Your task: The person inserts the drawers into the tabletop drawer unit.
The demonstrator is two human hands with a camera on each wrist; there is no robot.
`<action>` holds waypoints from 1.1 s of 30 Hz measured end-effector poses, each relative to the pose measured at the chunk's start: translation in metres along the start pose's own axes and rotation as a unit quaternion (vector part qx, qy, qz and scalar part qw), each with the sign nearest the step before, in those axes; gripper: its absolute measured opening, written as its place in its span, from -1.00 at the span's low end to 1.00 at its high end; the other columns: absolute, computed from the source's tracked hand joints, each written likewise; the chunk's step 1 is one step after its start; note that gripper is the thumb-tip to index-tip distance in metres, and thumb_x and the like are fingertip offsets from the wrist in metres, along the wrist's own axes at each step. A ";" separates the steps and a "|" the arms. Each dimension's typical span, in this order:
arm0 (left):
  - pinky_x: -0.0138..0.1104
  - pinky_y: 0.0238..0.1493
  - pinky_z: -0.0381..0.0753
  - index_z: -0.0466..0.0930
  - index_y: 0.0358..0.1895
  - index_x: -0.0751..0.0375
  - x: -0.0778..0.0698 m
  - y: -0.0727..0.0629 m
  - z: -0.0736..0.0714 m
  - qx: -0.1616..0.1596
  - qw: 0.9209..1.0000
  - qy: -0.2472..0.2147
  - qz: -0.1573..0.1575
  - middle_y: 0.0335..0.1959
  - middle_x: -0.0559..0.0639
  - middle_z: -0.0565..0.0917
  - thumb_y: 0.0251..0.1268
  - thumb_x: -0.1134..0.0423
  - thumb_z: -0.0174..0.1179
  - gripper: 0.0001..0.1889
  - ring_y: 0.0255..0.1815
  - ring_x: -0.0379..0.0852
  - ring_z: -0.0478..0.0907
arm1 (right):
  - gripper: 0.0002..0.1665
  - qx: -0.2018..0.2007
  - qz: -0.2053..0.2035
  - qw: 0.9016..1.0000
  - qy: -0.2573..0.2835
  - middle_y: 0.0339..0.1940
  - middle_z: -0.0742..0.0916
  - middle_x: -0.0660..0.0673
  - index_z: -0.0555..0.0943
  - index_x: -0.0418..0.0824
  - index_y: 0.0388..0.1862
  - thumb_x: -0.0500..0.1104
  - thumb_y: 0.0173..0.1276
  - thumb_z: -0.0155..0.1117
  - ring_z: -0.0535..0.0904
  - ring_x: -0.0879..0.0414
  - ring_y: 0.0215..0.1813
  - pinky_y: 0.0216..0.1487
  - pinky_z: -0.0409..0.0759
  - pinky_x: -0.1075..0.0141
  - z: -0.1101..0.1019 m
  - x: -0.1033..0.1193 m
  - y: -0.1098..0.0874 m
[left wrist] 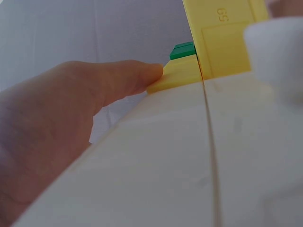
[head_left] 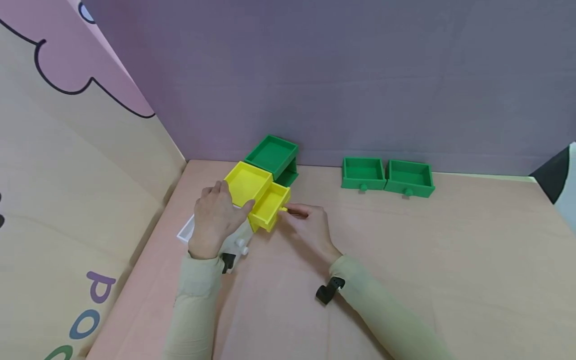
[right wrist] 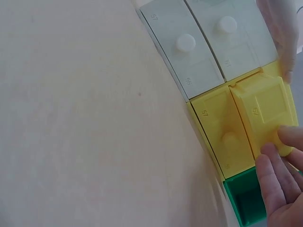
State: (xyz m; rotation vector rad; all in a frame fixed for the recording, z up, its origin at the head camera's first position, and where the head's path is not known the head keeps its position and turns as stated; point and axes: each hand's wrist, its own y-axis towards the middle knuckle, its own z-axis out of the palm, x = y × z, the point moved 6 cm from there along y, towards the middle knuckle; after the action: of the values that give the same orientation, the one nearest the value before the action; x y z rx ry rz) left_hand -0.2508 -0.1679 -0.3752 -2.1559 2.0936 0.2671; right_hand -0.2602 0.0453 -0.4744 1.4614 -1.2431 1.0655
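Observation:
A yellow drawer unit (head_left: 248, 181) stands between a green one and a white one. Its upper yellow drawer (head_left: 270, 202) is partly pulled out, and my right hand (head_left: 311, 227) pinches its yellow knob (head_left: 283, 209) between thumb and fingers. The lower yellow drawer (right wrist: 220, 135) is in its slot. My left hand (head_left: 218, 215) lies over the white drawer unit (head_left: 186, 230), its thumb and fingertips touching the yellow unit's near edge. In the left wrist view the extended thumb (left wrist: 128, 78) meets that yellow edge. The white drawers (right wrist: 184, 45) are in their slots.
A green drawer unit (head_left: 272, 154) with an open front stands behind the yellow one. Two loose green drawers, one left (head_left: 362, 172) and one right (head_left: 410, 177), sit near the grey back wall (head_left: 360, 90). Pale pink cloth (head_left: 382, 265) covers the table.

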 end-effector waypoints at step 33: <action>0.21 0.33 0.61 0.32 0.52 0.54 -0.001 0.000 0.000 -0.001 1.000 -0.004 -0.002 0.49 0.41 0.49 0.43 -0.28 0.18 -0.04 0.42 0.41 0.47 | -0.68 0.005 -0.057 0.995 -0.084 0.08 0.86 -0.10 0.78 -0.20 0.19 -0.19 0.51 0.41 0.83 0.10 -0.04 0.04 0.81 0.24 0.011 0.015 0.002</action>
State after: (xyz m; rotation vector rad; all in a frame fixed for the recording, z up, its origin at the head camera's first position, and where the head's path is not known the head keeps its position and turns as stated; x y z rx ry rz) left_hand -0.2504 -0.1672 -0.3747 -2.1573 2.0858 0.2776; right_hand -0.2599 0.0311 -0.4621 1.6377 -1.2562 0.8883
